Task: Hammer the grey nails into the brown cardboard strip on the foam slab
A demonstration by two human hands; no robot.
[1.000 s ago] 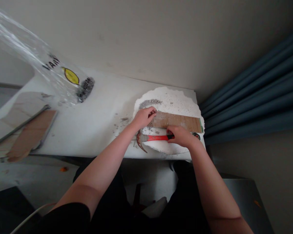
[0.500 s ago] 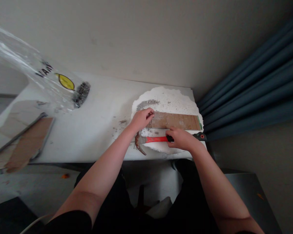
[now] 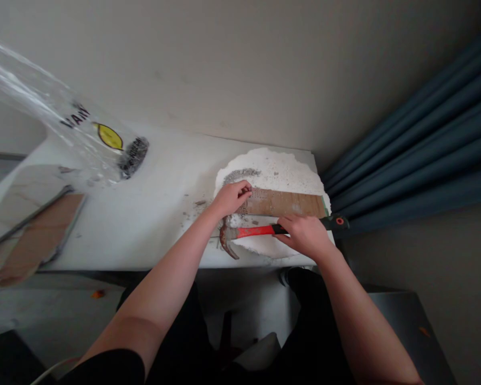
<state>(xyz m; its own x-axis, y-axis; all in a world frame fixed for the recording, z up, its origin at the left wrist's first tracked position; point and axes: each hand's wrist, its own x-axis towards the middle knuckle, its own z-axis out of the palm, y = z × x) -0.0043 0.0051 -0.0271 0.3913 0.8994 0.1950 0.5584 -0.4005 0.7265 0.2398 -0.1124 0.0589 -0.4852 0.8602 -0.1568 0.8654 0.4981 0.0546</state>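
Note:
My right hand [image 3: 305, 233] is closed over the black grip of a claw hammer [image 3: 256, 231], which has a red shaft. Its rusty curved claw is at the left, near the table's front edge. Just behind the hammer is a flat brown wood-look strip [image 3: 288, 203] with small dots or holes toward its left end. My left hand [image 3: 234, 195] has thumb and fingers pinched together over that left end; whatever is between the fingertips is too small to make out. A ragged-edged white slab [image 3: 280, 168] lies under the strip.
Grey crumbs [image 3: 242, 174] and chips are scattered on the slab and white table [image 3: 160, 203]. A clear plastic bag [image 3: 104, 141] with dark grey bits in its bottom stands at the left. Broken brown pieces [image 3: 44, 235] lie at the front left. A blue-grey curtain [image 3: 417, 133] hangs at the right.
My right hand has closed more fully around the hammer grip, and the handle's end has shifted slightly right. My left hand keeps its pinch at the strip's left end. The view has tilted a little.

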